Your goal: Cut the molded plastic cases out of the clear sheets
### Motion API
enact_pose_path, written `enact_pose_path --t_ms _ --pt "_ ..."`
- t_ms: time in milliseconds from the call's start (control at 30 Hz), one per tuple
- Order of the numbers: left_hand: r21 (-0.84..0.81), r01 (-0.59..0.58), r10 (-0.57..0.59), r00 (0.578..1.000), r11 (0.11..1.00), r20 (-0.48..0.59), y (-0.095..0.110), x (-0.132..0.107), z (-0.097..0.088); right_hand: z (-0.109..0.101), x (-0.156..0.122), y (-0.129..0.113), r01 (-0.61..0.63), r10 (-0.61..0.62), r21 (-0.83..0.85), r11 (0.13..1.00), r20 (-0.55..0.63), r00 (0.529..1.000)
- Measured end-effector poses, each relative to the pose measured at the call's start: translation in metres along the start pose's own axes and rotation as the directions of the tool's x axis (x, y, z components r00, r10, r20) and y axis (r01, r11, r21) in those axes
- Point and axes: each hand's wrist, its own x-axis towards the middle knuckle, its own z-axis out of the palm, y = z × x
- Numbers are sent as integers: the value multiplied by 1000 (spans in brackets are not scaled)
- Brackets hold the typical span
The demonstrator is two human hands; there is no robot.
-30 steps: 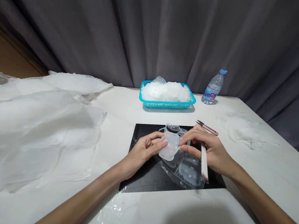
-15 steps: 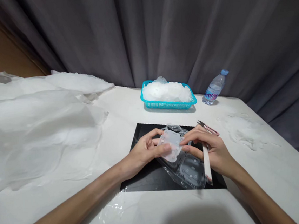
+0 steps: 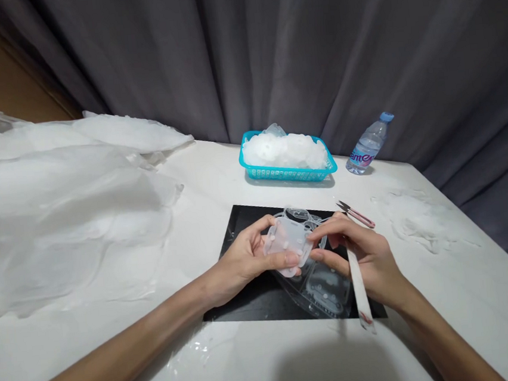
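Observation:
Both hands meet over a black mat [image 3: 255, 298] on the white table. My left hand [image 3: 245, 257] grips a small translucent plastic piece [image 3: 287, 244] by its left and lower edge, fingers curled round it. My right hand [image 3: 366, 257] pinches the same piece at its right edge and also holds a thin white stick [image 3: 358, 285] that points back toward me. Under the piece, a clear moulded plastic tray [image 3: 321, 286] with round pockets lies on the mat.
A turquoise basket [image 3: 289, 172] heaped with white translucent pieces stands behind the mat. A water bottle [image 3: 369, 146] is to its right. Small pink-handled snips [image 3: 357, 215] lie by the mat. Crumpled clear plastic sheeting [image 3: 57, 197] covers the table's left side. Grey curtains hang behind.
The translucent piece has been tilted and lifted slightly between both hands. The white stick in my right hand has swung lower, its end now past the mat's near edge.

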Motion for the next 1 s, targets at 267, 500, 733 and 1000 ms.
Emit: enact_pose_path --t_ms 267,500,733,1000 --pt "109 -32 46 991 994 -129 1 -3 0 2 4 3 -228 232 66 971 -59 971" --pt "146 -50 72 986 988 -149 8 -3 5 -10 8 22 -295 341 -277 914 134 930" --pt "240 -72 119 975 968 -187 10 -6 7 -51 1 72 -244 149 -743 624 -194 970" --pt "273 -124 173 971 954 -166 12 -6 11 -62 -3 102 -316 252 -838 446 -221 942"
